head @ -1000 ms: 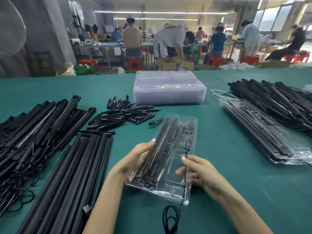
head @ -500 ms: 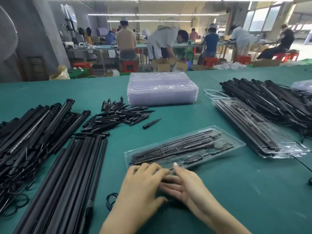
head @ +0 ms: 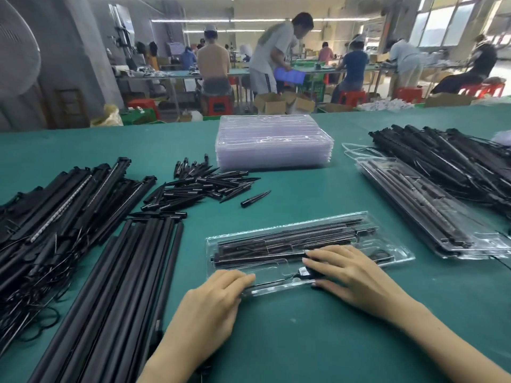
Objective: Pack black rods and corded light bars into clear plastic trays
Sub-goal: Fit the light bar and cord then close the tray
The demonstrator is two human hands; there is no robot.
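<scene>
A filled clear plastic tray (head: 392,246) lies flat on the green table in front of me, with black rods and a corded light bar inside. My left hand (head: 213,302) rests on its near left corner, fingers flat. My right hand (head: 356,275) presses on the tray's near middle with straight fingers, over the small black cord controller (head: 305,273). Long black rods (head: 116,294) lie in a row at the left. Corded light bars (head: 55,211) are heaped at the far left.
A stack of empty clear trays (head: 273,142) stands at the middle back. Short black spikes (head: 204,186) lie in a loose pile. At the right lies another filled tray (head: 431,214) beside a heap of black bars (head: 453,161). People work at tables behind.
The tray went from held upright in both hands to lying crosswise on the table. Both hands slid along its near edge and now press on top of it, apart from each other.
</scene>
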